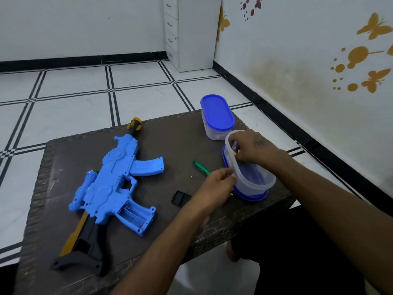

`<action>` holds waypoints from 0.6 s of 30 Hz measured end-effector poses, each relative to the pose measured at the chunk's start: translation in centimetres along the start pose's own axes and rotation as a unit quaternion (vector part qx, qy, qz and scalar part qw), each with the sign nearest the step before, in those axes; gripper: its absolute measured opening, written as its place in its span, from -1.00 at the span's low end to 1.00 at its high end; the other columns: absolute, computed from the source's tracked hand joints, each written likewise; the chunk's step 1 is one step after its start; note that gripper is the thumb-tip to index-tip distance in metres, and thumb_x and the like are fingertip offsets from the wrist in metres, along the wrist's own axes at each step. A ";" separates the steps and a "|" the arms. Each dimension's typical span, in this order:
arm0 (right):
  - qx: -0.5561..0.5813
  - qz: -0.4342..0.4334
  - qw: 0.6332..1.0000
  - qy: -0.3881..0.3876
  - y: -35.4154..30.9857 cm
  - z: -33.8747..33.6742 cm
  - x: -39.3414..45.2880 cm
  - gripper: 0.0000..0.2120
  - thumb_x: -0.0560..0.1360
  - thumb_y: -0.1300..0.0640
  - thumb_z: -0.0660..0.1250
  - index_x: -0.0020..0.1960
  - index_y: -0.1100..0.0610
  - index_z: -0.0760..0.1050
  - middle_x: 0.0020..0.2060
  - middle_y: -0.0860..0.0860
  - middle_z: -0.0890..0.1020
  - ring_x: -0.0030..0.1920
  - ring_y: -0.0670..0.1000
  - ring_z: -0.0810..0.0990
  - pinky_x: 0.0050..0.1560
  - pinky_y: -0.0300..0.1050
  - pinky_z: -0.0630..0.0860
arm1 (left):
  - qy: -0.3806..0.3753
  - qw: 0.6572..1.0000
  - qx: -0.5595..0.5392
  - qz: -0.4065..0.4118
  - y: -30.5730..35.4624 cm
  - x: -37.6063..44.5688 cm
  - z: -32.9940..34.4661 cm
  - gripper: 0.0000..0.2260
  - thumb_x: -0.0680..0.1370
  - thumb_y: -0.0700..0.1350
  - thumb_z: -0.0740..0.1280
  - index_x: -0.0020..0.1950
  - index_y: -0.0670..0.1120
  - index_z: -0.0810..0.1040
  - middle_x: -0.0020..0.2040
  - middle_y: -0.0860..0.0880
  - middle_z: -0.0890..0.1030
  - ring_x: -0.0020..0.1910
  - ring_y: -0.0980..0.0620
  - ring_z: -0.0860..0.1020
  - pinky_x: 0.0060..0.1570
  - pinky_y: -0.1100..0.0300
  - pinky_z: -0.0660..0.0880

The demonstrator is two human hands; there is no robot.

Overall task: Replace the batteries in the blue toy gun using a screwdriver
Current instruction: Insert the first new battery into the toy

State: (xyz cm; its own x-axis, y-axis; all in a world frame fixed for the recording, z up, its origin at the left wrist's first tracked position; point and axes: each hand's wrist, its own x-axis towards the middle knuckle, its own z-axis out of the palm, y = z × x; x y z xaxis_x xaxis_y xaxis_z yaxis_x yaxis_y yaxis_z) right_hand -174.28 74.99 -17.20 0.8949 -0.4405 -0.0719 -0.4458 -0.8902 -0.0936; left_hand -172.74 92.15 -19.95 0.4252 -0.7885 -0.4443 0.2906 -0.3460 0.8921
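Right hand [253, 146] curls over the rim of an open clear tub [251, 177]; left hand [217, 184] pinches its near wall. Blue toy gun [112, 184] lies left on the dark surface [170, 141], battery bay open. Green screwdriver [201, 167] lies between gun and tub. White tiled floor [74, 99], white drawers [191, 33] in the corner.

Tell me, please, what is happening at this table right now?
A person is partway through changing a blue toy gun's batteries. Its battery compartment lies open, the black cover and green screwdriver beside it. The left hand steadies an open container while the right hand reaches inside.
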 end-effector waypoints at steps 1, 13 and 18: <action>0.001 0.000 1.000 0.003 0.1 0.1 0.2 -0.75 0.43 0.15 0.48 0.06 0.09 0.51 0.00 0.08 0.62 -0.07 0.03 0.56 0.02 -0.08 0.57 | -0.004 1.000 0.002 0.000 0.1 0.1 0.0 -0.67 0.69 -0.14 0.19 0.46 -0.08 0.45 0.09 0.04 0.62 0.02 0.13 0.55 0.11 0.22 0.49; -0.004 -0.042 0.998 0.045 1.2 1.2 0.3 -0.78 0.47 0.18 0.43 -0.10 0.08 0.36 -0.16 0.03 0.53 -0.21 -0.02 0.51 -0.17 -0.18 0.49 | 0.018 1.000 0.014 0.021 1.0 -0.3 -0.4 -0.82 0.70 -0.10 0.19 0.03 0.12 0.54 0.11 -0.02 0.62 0.20 -0.02 0.57 0.28 0.10 0.49; -0.017 -0.050 0.998 0.042 1.3 1.4 0.6 -0.79 0.52 0.16 0.39 -0.05 0.09 0.33 -0.13 0.07 0.52 -0.17 0.00 0.49 -0.04 -0.16 0.49 | 0.028 0.999 0.006 0.041 1.4 -0.4 -0.5 -0.84 0.70 -0.10 0.19 0.15 0.05 0.55 0.01 0.07 0.61 0.06 0.09 0.56 0.09 0.23 0.52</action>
State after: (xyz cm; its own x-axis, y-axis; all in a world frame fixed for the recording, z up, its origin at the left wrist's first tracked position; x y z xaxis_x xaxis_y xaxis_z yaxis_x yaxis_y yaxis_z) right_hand -174.35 73.68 -18.76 0.9341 -0.3565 0.0203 -0.3547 -0.9329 -0.0617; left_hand -172.09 92.24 -18.61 0.4936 -0.7853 -0.3737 0.2422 -0.2886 0.9263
